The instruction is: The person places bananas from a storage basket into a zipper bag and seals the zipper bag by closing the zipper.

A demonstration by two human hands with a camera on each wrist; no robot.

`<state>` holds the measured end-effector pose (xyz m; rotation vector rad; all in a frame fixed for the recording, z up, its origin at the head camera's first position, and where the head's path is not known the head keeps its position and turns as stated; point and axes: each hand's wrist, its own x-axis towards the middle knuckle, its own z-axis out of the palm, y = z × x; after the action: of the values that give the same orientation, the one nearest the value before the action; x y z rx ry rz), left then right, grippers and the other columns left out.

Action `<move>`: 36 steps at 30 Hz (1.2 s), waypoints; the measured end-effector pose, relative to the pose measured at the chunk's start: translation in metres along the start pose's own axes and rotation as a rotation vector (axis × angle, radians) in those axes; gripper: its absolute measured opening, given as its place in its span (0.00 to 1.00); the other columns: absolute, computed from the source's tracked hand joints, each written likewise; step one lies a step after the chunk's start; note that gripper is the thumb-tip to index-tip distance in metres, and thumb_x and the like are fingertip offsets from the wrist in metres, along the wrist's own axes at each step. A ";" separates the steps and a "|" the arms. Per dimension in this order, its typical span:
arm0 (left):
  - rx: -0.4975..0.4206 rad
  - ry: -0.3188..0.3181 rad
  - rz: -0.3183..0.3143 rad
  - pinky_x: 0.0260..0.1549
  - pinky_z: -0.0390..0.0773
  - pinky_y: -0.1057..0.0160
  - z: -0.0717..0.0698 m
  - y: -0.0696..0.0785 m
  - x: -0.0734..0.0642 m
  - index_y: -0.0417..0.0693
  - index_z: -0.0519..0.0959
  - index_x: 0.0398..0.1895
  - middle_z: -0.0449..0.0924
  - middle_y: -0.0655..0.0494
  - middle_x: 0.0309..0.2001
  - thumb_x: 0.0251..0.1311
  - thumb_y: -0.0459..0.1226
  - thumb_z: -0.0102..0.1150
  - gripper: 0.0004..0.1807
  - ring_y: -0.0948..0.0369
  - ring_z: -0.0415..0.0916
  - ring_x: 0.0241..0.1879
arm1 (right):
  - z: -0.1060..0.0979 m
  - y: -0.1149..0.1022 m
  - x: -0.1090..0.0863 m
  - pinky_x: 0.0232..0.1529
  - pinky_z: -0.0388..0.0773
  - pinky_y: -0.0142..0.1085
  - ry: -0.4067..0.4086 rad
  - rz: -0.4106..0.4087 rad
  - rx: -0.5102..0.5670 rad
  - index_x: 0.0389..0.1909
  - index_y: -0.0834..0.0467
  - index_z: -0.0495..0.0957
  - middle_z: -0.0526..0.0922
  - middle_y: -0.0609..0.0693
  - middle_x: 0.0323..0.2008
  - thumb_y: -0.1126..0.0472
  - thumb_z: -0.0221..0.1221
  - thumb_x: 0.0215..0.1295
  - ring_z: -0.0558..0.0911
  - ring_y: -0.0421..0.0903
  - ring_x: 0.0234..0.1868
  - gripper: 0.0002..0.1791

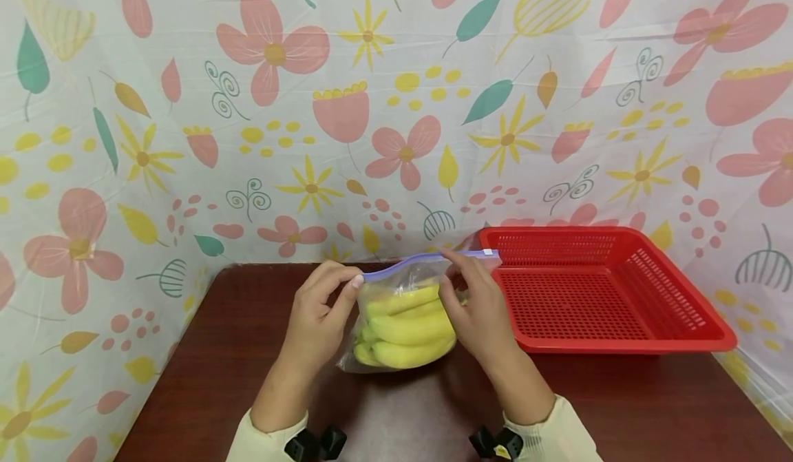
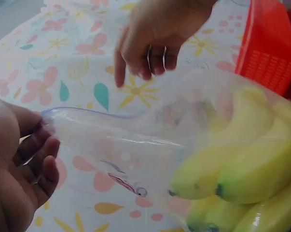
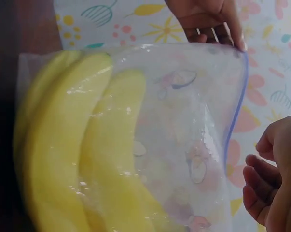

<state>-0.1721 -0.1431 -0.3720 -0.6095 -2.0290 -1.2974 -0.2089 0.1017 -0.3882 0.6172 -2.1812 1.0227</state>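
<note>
A clear zip bag [image 1: 405,285] with a purple top strip holds several yellow bananas [image 1: 409,331]. My left hand [image 1: 319,310] pinches the upper left corner of the bag between thumb and fingers; the left wrist view shows this left hand [image 2: 20,159] at the strip's end. Close to the strip's right part is my right hand [image 1: 480,307], its fingers loosely bent. In the right wrist view a small gap separates the right hand [image 3: 275,169] from the purple strip [image 3: 237,113]. A white slider [image 1: 488,252] sits at the strip's right end.
A red plastic basket [image 1: 626,345] with a perforated bottom stands on the right of the dark brown table [image 1: 235,338], close beside the bag. Behind the table hangs a flower-printed cloth [image 1: 396,104], which also runs along both sides.
</note>
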 end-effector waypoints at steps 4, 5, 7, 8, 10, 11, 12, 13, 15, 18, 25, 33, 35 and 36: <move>-0.015 -0.065 0.020 0.41 0.75 0.69 -0.002 0.008 0.000 0.47 0.85 0.40 0.80 0.58 0.36 0.68 0.29 0.58 0.07 0.65 0.75 0.38 | 0.000 -0.002 0.008 0.35 0.79 0.34 -0.045 -0.006 -0.019 0.61 0.54 0.78 0.78 0.47 0.32 0.68 0.60 0.64 0.77 0.39 0.34 0.23; -0.024 -0.077 0.022 0.41 0.76 0.69 -0.002 0.009 0.000 0.46 0.85 0.40 0.80 0.58 0.36 0.68 0.29 0.59 0.07 0.65 0.75 0.38 | 0.000 -0.003 0.011 0.34 0.78 0.34 -0.062 -0.003 -0.028 0.61 0.54 0.78 0.78 0.47 0.31 0.68 0.59 0.65 0.75 0.39 0.33 0.23; -0.043 -0.094 0.022 0.40 0.76 0.69 -0.003 0.013 0.000 0.46 0.85 0.39 0.80 0.59 0.36 0.68 0.29 0.59 0.06 0.65 0.75 0.38 | 0.001 -0.004 0.015 0.33 0.74 0.33 -0.099 0.007 -0.044 0.62 0.53 0.78 0.77 0.46 0.31 0.67 0.58 0.66 0.73 0.39 0.31 0.23; -0.051 -0.100 0.024 0.39 0.76 0.69 -0.003 0.014 0.000 0.45 0.85 0.38 0.80 0.59 0.36 0.67 0.30 0.59 0.06 0.65 0.75 0.37 | 0.001 -0.004 0.017 0.32 0.73 0.33 -0.116 0.011 -0.050 0.62 0.52 0.78 0.77 0.46 0.30 0.66 0.57 0.66 0.72 0.39 0.30 0.23; -0.065 -0.099 0.028 0.37 0.77 0.69 -0.003 0.016 0.000 0.45 0.86 0.37 0.80 0.59 0.35 0.66 0.29 0.60 0.06 0.66 0.75 0.36 | 0.002 -0.005 0.020 0.32 0.72 0.34 -0.147 0.018 -0.058 0.61 0.52 0.80 0.77 0.46 0.30 0.66 0.56 0.67 0.71 0.39 0.29 0.22; -0.069 -0.098 0.029 0.36 0.77 0.69 -0.002 0.017 0.000 0.45 0.86 0.36 0.80 0.59 0.34 0.66 0.29 0.61 0.05 0.66 0.75 0.36 | 0.002 -0.005 0.021 0.32 0.72 0.34 -0.161 0.022 -0.062 0.60 0.51 0.80 0.77 0.46 0.30 0.65 0.56 0.67 0.71 0.40 0.29 0.21; -0.074 -0.098 0.029 0.35 0.76 0.69 -0.002 0.017 -0.001 0.45 0.86 0.36 0.80 0.59 0.34 0.65 0.29 0.61 0.06 0.66 0.75 0.35 | 0.002 -0.005 0.023 0.33 0.73 0.35 -0.176 0.026 -0.063 0.58 0.51 0.81 0.77 0.46 0.30 0.65 0.56 0.67 0.72 0.40 0.29 0.20; -0.078 -0.097 0.030 0.34 0.76 0.69 -0.002 0.018 -0.001 0.45 0.86 0.35 0.80 0.59 0.33 0.64 0.28 0.62 0.06 0.66 0.75 0.35 | 0.002 -0.005 0.024 0.34 0.73 0.35 -0.191 0.031 -0.064 0.58 0.52 0.81 0.78 0.45 0.30 0.65 0.56 0.67 0.72 0.40 0.29 0.19; -0.092 -0.099 0.026 0.33 0.76 0.69 -0.002 0.019 -0.001 0.45 0.86 0.34 0.80 0.60 0.32 0.63 0.28 0.62 0.06 0.66 0.75 0.34 | 0.002 -0.005 0.026 0.35 0.74 0.35 -0.230 0.046 -0.055 0.58 0.52 0.81 0.78 0.45 0.31 0.64 0.55 0.68 0.72 0.39 0.30 0.19; -0.113 -0.106 0.032 0.30 0.76 0.69 -0.001 0.020 -0.002 0.46 0.86 0.34 0.79 0.60 0.31 0.63 0.28 0.63 0.06 0.66 0.75 0.33 | 0.003 -0.006 0.029 0.34 0.74 0.36 -0.291 0.068 -0.041 0.61 0.51 0.79 0.79 0.46 0.33 0.63 0.54 0.69 0.72 0.40 0.30 0.21; -0.142 -0.138 0.085 0.30 0.77 0.67 0.000 0.023 -0.003 0.52 0.86 0.31 0.80 0.60 0.29 0.61 0.27 0.63 0.10 0.67 0.76 0.31 | 0.007 -0.007 0.034 0.48 0.80 0.44 -0.337 0.099 -0.064 0.53 0.53 0.82 0.85 0.50 0.47 0.62 0.53 0.69 0.81 0.45 0.43 0.15; -0.208 -0.235 0.064 0.32 0.79 0.65 -0.002 0.024 -0.002 0.51 0.86 0.34 0.80 0.59 0.30 0.62 0.28 0.63 0.08 0.66 0.76 0.32 | 0.008 -0.006 0.034 0.37 0.77 0.38 -0.248 0.111 -0.053 0.39 0.53 0.81 0.82 0.46 0.36 0.64 0.54 0.68 0.76 0.42 0.33 0.08; -0.236 -0.259 0.032 0.33 0.79 0.64 -0.003 0.022 -0.002 0.50 0.86 0.36 0.81 0.58 0.31 0.63 0.29 0.62 0.07 0.65 0.76 0.33 | 0.008 -0.005 0.033 0.35 0.76 0.36 -0.233 0.103 -0.034 0.38 0.53 0.81 0.81 0.46 0.34 0.65 0.54 0.67 0.75 0.41 0.32 0.08; -0.249 -0.264 0.011 0.34 0.79 0.65 -0.002 0.021 -0.002 0.50 0.85 0.36 0.81 0.58 0.32 0.63 0.29 0.62 0.07 0.65 0.76 0.34 | 0.007 -0.005 0.033 0.34 0.76 0.35 -0.224 0.101 -0.024 0.38 0.53 0.81 0.80 0.45 0.33 0.66 0.54 0.67 0.75 0.41 0.31 0.08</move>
<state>-0.1556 -0.1368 -0.3598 -0.9484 -2.0802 -1.5447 -0.2304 0.0882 -0.3660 0.6428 -2.4384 1.0187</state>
